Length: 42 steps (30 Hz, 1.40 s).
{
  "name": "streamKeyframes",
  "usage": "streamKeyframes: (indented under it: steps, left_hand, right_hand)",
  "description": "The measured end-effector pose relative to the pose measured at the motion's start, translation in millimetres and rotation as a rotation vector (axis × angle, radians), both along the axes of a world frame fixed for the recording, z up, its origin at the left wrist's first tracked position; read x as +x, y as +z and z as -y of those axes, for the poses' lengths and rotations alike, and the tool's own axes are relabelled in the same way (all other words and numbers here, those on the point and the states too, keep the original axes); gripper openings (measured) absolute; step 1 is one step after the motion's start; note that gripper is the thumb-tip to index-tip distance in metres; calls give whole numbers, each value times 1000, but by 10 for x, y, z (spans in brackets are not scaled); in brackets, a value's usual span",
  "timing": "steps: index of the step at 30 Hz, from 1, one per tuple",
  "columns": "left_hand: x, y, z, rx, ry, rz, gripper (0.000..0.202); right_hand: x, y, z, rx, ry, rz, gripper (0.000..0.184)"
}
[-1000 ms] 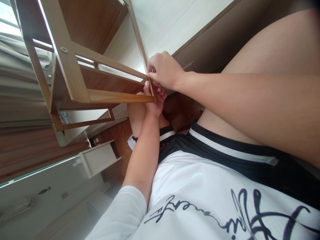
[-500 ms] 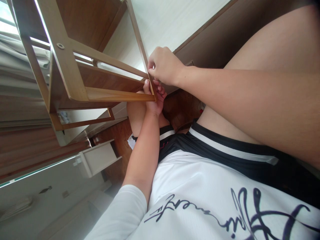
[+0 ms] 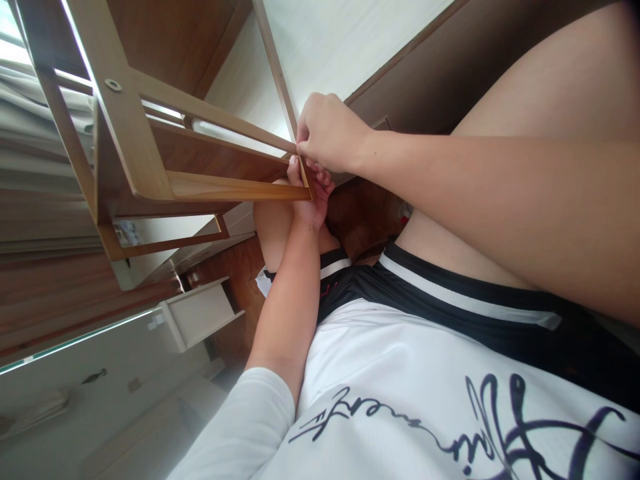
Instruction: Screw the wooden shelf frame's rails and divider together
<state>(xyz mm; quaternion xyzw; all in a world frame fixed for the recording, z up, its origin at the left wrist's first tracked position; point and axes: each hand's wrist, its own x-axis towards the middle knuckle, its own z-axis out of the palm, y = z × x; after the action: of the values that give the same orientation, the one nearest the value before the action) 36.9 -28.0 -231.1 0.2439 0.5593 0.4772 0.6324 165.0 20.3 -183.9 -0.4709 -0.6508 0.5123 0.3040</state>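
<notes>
A light wooden shelf frame (image 3: 150,157) with slats and a round metal fitting (image 3: 113,85) fills the upper left. My left hand (image 3: 309,200) reaches up from the white sleeve and wraps its fingers round the frame's near corner from below. My right hand (image 3: 327,130) comes in from the right and sits on top of the same corner, its fingers pinched tight where the thin upright rail (image 3: 277,73) meets the slats. Whatever the pinch holds is hidden by the fingers. Both hands touch at that corner.
My white printed shirt (image 3: 425,400) and black shorts with white stripes (image 3: 450,300) fill the bottom; bare knees lie behind the hands. A small white drawer unit (image 3: 195,317) stands on the wooden floor at left. A white wall and dark wood panels are behind.
The frame has drifted slightly up and left in view. My right hand has shifted a little along the corner, still pinched; the left hand keeps its grip.
</notes>
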Motion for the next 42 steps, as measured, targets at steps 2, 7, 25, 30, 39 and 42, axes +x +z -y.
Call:
streamKeyframes:
  steps: [2,7,25,30,39,42]
  left_hand:
    - [6,7,2,-36,34,-30,40]
    - [15,19,4,-55,59,-31,41]
    - [-40,17,5,-3,31,-20,34]
    - [-21,48,10,-15,46,17,30]
    - [-14,45,10,-15,106,58,30]
    - [-21,28,12,-7,98,54,30]
  right_hand:
    - [1,9,2,-64,23,-31,16]
    - [-3,4,-6,-123,-6,-98,21]
    - [117,63,-164,-66,114,41,16]
    - [113,52,-162,-160,87,-34,16]
    - [161,53,-191,-145,41,9,15]
    - [121,13,-172,-119,-3,-56,15]
